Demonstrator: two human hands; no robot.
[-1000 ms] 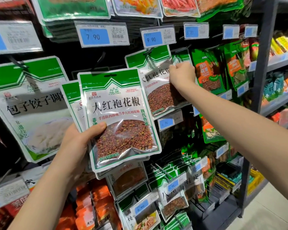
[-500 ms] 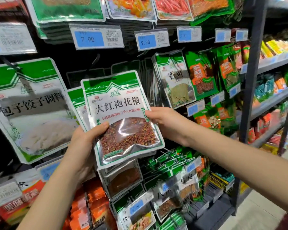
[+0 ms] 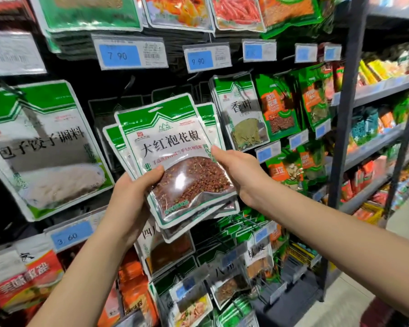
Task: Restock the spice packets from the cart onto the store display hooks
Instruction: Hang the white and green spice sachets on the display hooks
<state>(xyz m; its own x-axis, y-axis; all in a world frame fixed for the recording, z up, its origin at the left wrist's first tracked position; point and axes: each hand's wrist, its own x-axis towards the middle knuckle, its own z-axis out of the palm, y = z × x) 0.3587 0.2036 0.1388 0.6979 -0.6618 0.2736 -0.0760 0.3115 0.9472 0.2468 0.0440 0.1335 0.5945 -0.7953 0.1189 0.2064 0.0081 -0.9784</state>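
A small stack of peppercorn packets [image 3: 175,147], green and white with a clear window of red-brown peppercorns, is held up in front of the hook display. My left hand [image 3: 130,197] grips the stack's lower left edge, thumb across the front. My right hand [image 3: 236,171] holds the stack's right edge, fingers behind it. Behind the stack hang dark packets [image 3: 111,109] under the 7.90 price tag [image 3: 119,55]. The 9.90 price tag [image 3: 200,60] sits above an empty-looking hook [image 3: 194,76]. The cart is out of view.
A large dumpling seasoning packet [image 3: 43,147] hangs at left. Bay leaf packets [image 3: 243,114] and green Sichuan pepper bags [image 3: 276,107] hang to the right. Lower hooks hold more spice packets [image 3: 170,246]. A dark shelf upright [image 3: 347,114] and stocked side shelves [image 3: 383,86] stand at right.
My right hand left the packet hanging under the 9.90 tag, came down and took hold of the right edge of the stack in my left hand. The view shifted right and lower.
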